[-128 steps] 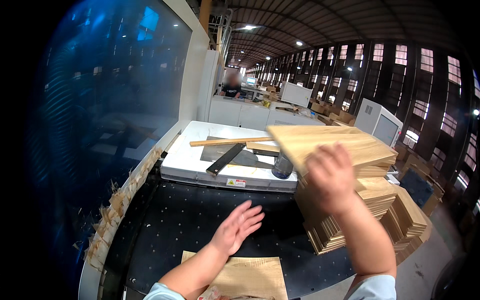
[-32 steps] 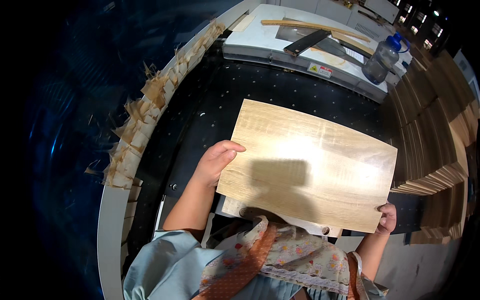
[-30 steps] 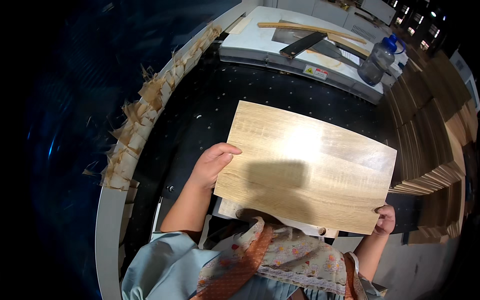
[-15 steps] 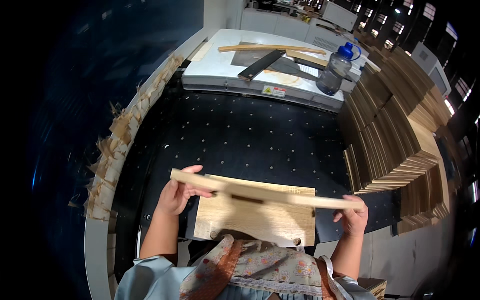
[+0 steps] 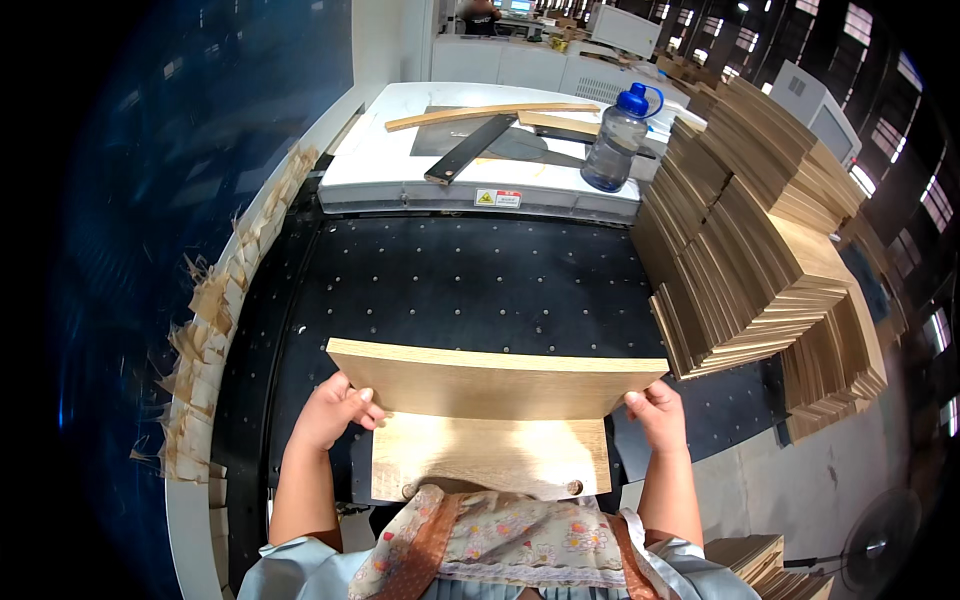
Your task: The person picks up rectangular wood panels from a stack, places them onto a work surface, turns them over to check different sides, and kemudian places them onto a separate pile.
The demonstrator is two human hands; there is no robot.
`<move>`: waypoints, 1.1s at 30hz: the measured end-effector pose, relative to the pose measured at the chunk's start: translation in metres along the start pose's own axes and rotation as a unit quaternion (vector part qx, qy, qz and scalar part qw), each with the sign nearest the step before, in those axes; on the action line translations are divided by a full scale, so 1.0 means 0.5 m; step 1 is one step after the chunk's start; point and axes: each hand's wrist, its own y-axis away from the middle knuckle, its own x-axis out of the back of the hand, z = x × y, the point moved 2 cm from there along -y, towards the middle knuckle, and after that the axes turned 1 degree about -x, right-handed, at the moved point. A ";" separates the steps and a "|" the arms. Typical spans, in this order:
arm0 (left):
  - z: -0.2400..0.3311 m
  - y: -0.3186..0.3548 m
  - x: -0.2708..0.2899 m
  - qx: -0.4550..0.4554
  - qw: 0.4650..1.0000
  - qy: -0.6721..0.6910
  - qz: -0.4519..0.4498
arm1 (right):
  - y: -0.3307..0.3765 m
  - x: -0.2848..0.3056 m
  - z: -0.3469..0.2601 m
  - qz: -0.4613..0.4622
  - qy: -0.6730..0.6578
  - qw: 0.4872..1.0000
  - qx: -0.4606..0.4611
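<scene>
A light wood-grain board (image 5: pixel 490 383) is held up by its two ends, tilted so its broad face and long top edge show. My left hand (image 5: pixel 335 410) is closed on its left end, thumb in front. At the right end, my right hand (image 5: pixel 660 412) pinches the corner between thumb and fingers. Below it and nearer my body lies a second wooden board (image 5: pixel 490 460), with two round holes by its near edge. Its far part is hidden behind the held board.
The black table (image 5: pixel 440 290) is dotted with small studs. Stacked boards (image 5: pixel 740 290) rise on the right. Beyond stands a white machine top (image 5: pixel 370 145) with wood strips (image 5: pixel 490 113), a black bar (image 5: pixel 470 148) and a blue-capped water bottle (image 5: pixel 613 140). Torn tape (image 5: pixel 225 290) lines the left rail.
The held board has turned from nearly edge-on to showing its broad face, and now sits level rather than sloping down to the right. Both hands still hold its ends. My view has shifted slightly.
</scene>
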 end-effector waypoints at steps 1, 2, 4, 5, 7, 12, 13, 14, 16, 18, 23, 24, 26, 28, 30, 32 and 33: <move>-0.022 -0.003 0.010 0.008 0.997 -0.069 0.015 | -0.002 0.011 0.039 -0.007 0.020 1.000 0.022; -0.026 -0.006 0.010 0.017 0.990 -0.135 0.030 | -0.004 0.004 0.049 -0.014 0.041 0.998 0.041; -0.024 -0.003 0.005 -0.027 0.970 -0.230 0.069 | 0.006 0.001 0.064 -0.013 0.137 0.986 0.091; -0.029 -0.004 0.000 -0.089 0.959 -0.258 0.079 | 0.008 -0.002 0.084 0.008 0.123 0.987 0.106; -0.036 -0.013 -0.009 -0.177 0.939 -0.274 0.106 | 0.010 -0.013 0.109 0.044 0.109 0.987 0.106; -0.058 -0.035 0.002 -0.131 0.971 -0.167 0.112 | -0.001 -0.043 0.097 0.082 -0.039 0.995 0.038; -0.066 -0.038 0.001 -0.104 0.988 -0.055 0.104 | -0.001 -0.048 0.081 0.078 -0.020 0.996 0.030; -0.075 -0.040 0.001 -0.074 0.991 0.056 0.094 | -0.004 -0.049 0.080 0.071 -0.033 0.997 0.018; -0.091 -0.045 0.013 -0.078 0.990 0.058 0.104 | -0.007 -0.056 0.082 0.054 -0.061 0.997 -0.003; -0.102 -0.049 0.017 -0.081 0.987 0.075 0.115 | -0.003 -0.067 0.076 0.065 -0.039 0.997 0.007; -0.098 -0.051 0.013 -0.074 0.982 0.131 0.114 | 0.000 -0.073 0.076 0.057 0.012 0.998 0.016; -0.095 -0.054 0.014 -0.074 0.981 0.140 0.112 | -0.003 -0.074 0.079 0.053 0.024 0.998 0.013; -0.092 -0.061 0.018 -0.063 0.981 0.146 0.114 | -0.011 -0.086 0.073 0.051 -0.032 0.998 -0.016; -0.091 -0.072 0.022 -0.053 0.980 0.148 0.123 | -0.024 -0.096 0.078 0.050 -0.075 0.995 -0.041; -0.089 -0.084 0.026 -0.042 0.979 0.145 0.134 | -0.036 -0.096 0.089 0.050 -0.102 0.992 -0.060; -0.090 -0.100 0.033 -0.028 0.978 0.145 0.149 | -0.054 -0.104 0.087 0.029 -0.138 0.986 -0.092; -0.088 -0.111 0.038 -0.020 0.977 0.145 0.157 | -0.066 -0.112 0.085 0.022 -0.148 0.982 -0.111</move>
